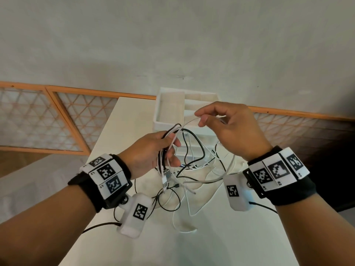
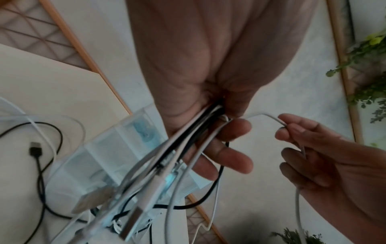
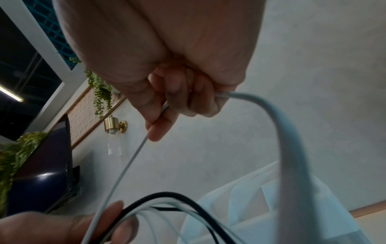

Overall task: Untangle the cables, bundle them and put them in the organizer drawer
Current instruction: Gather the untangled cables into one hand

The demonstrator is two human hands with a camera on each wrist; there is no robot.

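Note:
My left hand (image 1: 153, 150) grips a bunch of black and white cables (image 1: 172, 135) above the table, fingers curled round them (image 2: 208, 132). Their USB plugs (image 1: 166, 176) hang below the hand. My right hand (image 1: 226, 123) pinches one white cable (image 1: 189, 121) between thumb and fingertips, up and to the right of the left hand; this cable (image 3: 133, 158) runs down to the left hand's bunch. More tangled cables (image 1: 192, 181) trail onto the white table (image 1: 230, 237). The white organizer drawer (image 1: 163, 112), divided into compartments, stands open behind the hands.
The table's far end (image 1: 123, 112) meets a grey wall with an orange-framed lattice panel (image 1: 38, 116). A black cable with a USB plug (image 2: 35, 148) lies on the table left of the organizer. Hanging plants (image 3: 100, 92) and a brass wall lamp (image 3: 114, 123) show in the right wrist view.

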